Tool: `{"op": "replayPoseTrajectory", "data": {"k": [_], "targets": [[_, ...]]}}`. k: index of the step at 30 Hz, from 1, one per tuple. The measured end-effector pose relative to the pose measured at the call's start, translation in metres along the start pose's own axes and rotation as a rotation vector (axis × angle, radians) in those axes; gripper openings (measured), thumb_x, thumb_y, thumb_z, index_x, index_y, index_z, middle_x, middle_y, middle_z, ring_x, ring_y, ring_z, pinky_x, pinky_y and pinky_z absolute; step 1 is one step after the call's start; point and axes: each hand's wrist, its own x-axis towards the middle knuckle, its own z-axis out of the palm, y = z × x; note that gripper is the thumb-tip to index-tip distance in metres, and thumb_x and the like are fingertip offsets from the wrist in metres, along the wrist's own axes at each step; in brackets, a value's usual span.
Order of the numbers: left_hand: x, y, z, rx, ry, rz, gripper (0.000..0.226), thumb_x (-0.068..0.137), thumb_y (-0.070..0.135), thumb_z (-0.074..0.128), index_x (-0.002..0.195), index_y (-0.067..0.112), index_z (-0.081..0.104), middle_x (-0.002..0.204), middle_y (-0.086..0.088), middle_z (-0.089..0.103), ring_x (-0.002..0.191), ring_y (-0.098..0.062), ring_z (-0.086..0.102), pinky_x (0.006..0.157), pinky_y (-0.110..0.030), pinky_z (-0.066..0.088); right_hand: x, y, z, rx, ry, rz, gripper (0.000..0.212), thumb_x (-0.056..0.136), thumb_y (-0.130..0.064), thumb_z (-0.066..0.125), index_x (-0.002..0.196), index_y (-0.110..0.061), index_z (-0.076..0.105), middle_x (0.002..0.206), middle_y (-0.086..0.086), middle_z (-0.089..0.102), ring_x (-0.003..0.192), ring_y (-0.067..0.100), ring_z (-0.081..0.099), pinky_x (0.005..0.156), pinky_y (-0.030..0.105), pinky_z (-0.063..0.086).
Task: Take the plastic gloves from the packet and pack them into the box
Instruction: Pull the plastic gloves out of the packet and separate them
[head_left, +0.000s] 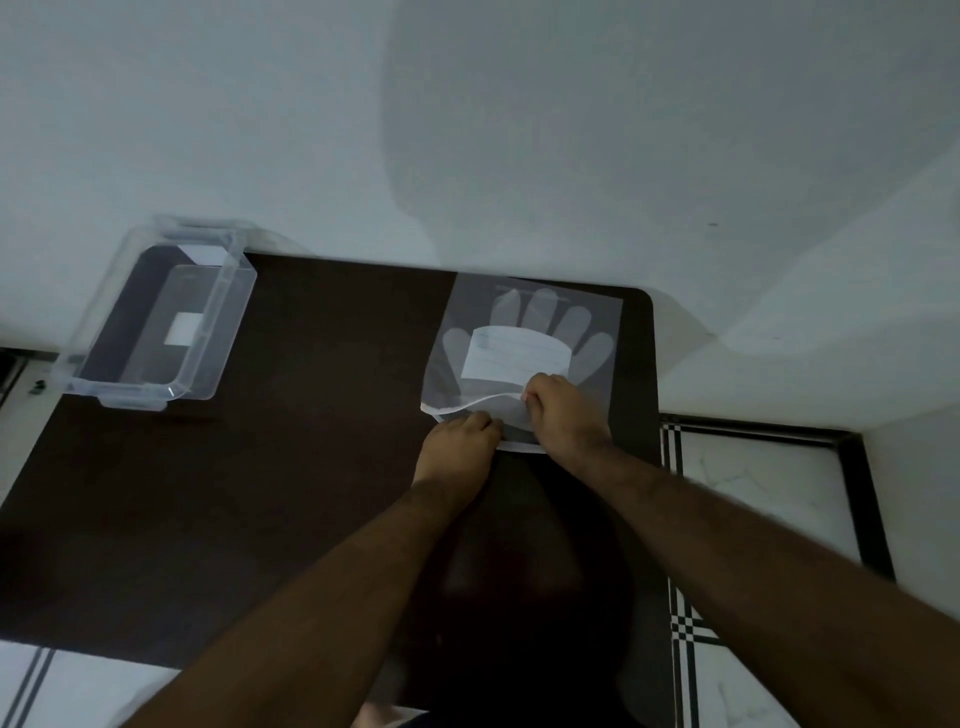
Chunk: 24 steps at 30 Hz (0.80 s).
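A clear plastic packet (597, 322) with a white label lies flat at the far right of the dark table; folded plastic gloves (576, 325) show through it, fingers pointing away from me. My left hand (460, 444) pinches the packet's lower near edge. My right hand (563, 413) pinches the upper layer of the same edge, which is lifted and curled, so the mouth gapes a little. A clear empty plastic box (208, 332) with a white sticker stands at the far left corner of the table, apart from both hands.
The dark brown table (291, 467) abuts a white wall (467, 130) at its far edge. Tiled floor with black lines (753, 488) shows to the right and at the lower left. The box overhangs the table's left corner.
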Motion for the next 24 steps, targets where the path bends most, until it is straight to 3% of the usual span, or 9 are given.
{"op": "replayPoseTrajectory", "data": {"k": [11,19,24], "targets": [[0.023,0.003,-0.003,0.115,-0.038,0.010,0.023,0.104,0.021,0.059,0.126,0.017,0.066,0.117,-0.005,0.068,0.095,-0.025,0.072,0.075,-0.043,0.064,0.015,0.005,-0.002,0.026,-0.005,0.036,0.016,0.109,-0.028,0.051,0.098,-0.023,0.062,0.099,0.000,0.065,0.088,0.017,0.061,0.082,0.039,0.057],[0.042,0.011,-0.010,0.208,-0.088,0.078,0.021,0.108,0.020,0.054,0.121,0.013,0.069,0.121,-0.007,0.068,0.098,-0.026,0.072,0.076,-0.042,0.062,0.025,0.012,-0.001,0.033,-0.042,0.048,0.016,0.107,-0.028,0.051,0.095,-0.026,0.061,0.094,-0.002,0.067,0.085,0.017,0.062,0.082,0.042,0.059],[0.049,0.013,-0.014,0.301,-0.048,0.172,0.021,0.109,0.022,0.052,0.119,0.013,0.069,0.122,-0.007,0.069,0.099,-0.026,0.071,0.071,-0.039,0.051,0.030,0.022,0.003,0.089,-0.111,0.030,0.016,0.107,-0.028,0.053,0.097,-0.023,0.064,0.097,0.000,0.069,0.088,0.019,0.063,0.084,0.044,0.058]]}}
